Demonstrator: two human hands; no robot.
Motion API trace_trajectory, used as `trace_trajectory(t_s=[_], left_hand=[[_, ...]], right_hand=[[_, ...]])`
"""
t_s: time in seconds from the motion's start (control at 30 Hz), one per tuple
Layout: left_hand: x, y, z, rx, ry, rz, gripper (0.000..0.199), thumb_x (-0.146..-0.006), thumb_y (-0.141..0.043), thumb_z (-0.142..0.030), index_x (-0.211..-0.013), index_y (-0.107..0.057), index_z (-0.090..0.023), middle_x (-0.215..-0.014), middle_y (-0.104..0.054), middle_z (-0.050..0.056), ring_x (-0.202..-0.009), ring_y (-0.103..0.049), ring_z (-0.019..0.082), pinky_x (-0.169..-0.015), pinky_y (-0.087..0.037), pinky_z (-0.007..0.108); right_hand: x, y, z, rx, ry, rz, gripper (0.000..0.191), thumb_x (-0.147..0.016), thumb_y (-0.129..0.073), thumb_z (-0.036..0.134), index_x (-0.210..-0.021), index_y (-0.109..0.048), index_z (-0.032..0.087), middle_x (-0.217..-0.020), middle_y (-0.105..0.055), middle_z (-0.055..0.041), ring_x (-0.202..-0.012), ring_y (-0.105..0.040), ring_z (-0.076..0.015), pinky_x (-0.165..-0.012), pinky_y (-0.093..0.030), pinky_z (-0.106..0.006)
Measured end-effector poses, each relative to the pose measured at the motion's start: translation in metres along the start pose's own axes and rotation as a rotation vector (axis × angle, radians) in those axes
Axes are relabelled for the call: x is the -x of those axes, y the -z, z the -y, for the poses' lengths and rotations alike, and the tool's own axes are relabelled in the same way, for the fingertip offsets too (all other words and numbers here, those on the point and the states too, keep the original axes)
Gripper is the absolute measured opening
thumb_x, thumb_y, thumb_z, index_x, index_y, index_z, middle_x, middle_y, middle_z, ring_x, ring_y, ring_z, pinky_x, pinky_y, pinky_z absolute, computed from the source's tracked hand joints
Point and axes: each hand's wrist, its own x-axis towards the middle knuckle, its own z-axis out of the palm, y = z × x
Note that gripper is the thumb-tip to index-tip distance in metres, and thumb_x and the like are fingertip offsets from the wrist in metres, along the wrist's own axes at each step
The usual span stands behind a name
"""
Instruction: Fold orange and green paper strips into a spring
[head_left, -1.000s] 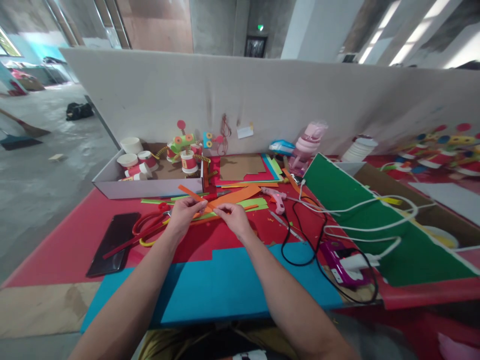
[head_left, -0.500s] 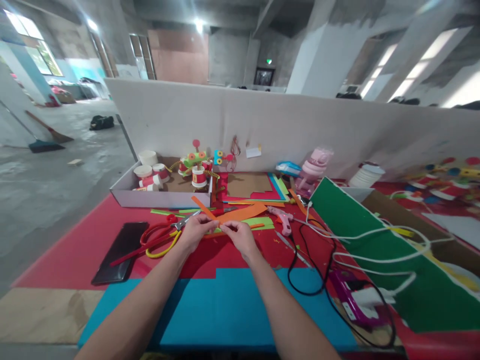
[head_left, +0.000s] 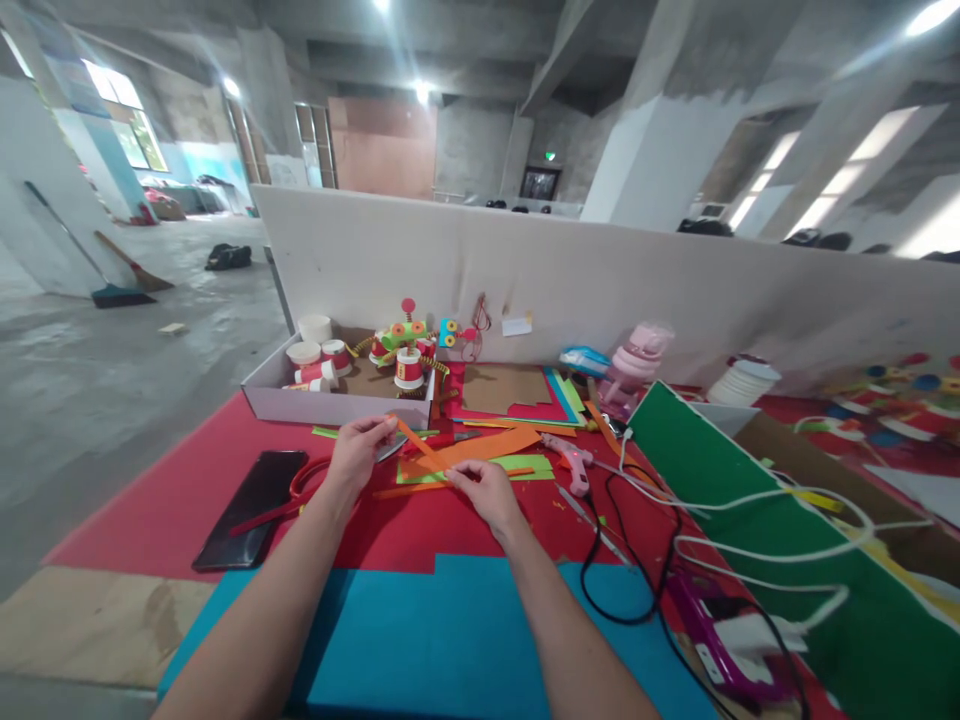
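A narrow orange paper strip stretches between my hands above the red table cover. My left hand pinches its upper left end, and my right hand pinches its lower right end. Beneath and behind the strip lie a wide orange paper piece and light green paper. Another thin orange strip rests on the table near my right hand's fingertips. Red-handled scissors are partly hidden behind my left wrist.
A black phone lies left. Behind stands a white box with paper cups and a small figure. A pink glue gun, cables, a purple power strip and a green board are right.
My hands have moved apart, my left one going left and up to the strip's far end. The camera view has shifted, so the table sits slightly lower and further right.
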Motion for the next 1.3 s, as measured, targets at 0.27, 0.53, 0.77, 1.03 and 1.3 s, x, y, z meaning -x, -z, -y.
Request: trace_trajectory(t_s=[0.27, 0.53, 0.77, 1.03, 1.3], left_hand=[[0.007, -0.014, 0.013, -0.078, 0.069, 0.095, 0.037, -0.057, -0.085, -0.043, -0.077, -0.075, -0.013, -0.064, -0.065, 0.003, -0.058, -0.054, 0.010, -0.059, -0.043, 0.024], [0.031, -0.039, 0.033, -0.304, 0.053, 0.310, 0.032, -0.061, -0.082, -0.042, -0.053, -0.067, -0.015, -0.052, -0.057, 0.000, -0.054, -0.046, 0.010, -0.055, -0.036, 0.024], [0.023, -0.028, 0.028, -0.186, 0.042, 0.235, 0.031, -0.066, -0.080, -0.042, -0.056, -0.066, -0.015, -0.055, -0.058, 0.000, -0.055, -0.047, 0.011, -0.059, -0.039, 0.025], [0.026, -0.032, 0.030, -0.313, 0.047, 0.320, 0.031, -0.064, -0.081, -0.041, -0.054, -0.067, -0.016, -0.056, -0.060, 0.000, -0.057, -0.049, 0.012, -0.061, -0.039, 0.025], [0.016, -0.022, 0.031, -0.237, 0.037, 0.237, 0.030, -0.064, -0.081, -0.042, -0.060, -0.070, -0.014, -0.059, -0.063, 0.002, -0.059, -0.052, 0.012, -0.063, -0.041, 0.025]], right_hand=[[-0.001, -0.001, 0.005, -0.231, -0.039, -0.117, 0.028, -0.070, -0.073, 0.046, -0.074, -0.073, 0.018, -0.070, -0.069, -0.0025, -0.068, -0.061, -0.0177, -0.068, -0.048, -0.029], [0.002, -0.005, 0.009, -0.107, 0.048, -0.062, 0.026, -0.076, -0.067, 0.043, -0.071, -0.071, 0.018, -0.072, -0.071, -0.0026, -0.069, -0.062, -0.0178, -0.070, -0.047, -0.028], [0.002, -0.006, 0.006, -0.069, 0.044, -0.062, 0.023, -0.076, -0.068, 0.041, -0.074, -0.072, 0.019, -0.075, -0.072, -0.0026, -0.071, -0.063, -0.0183, -0.069, -0.048, -0.028], [0.004, -0.003, 0.013, 0.070, 0.135, -0.122, 0.019, -0.079, -0.067, 0.038, -0.078, -0.072, 0.019, -0.081, -0.074, -0.0050, -0.077, -0.066, -0.0206, -0.074, -0.050, -0.030], [0.004, -0.003, 0.011, 0.143, 0.167, -0.136, 0.020, -0.078, -0.071, 0.037, -0.090, -0.074, 0.021, -0.093, -0.076, -0.0064, -0.086, -0.069, -0.0227, -0.081, -0.051, -0.033]])
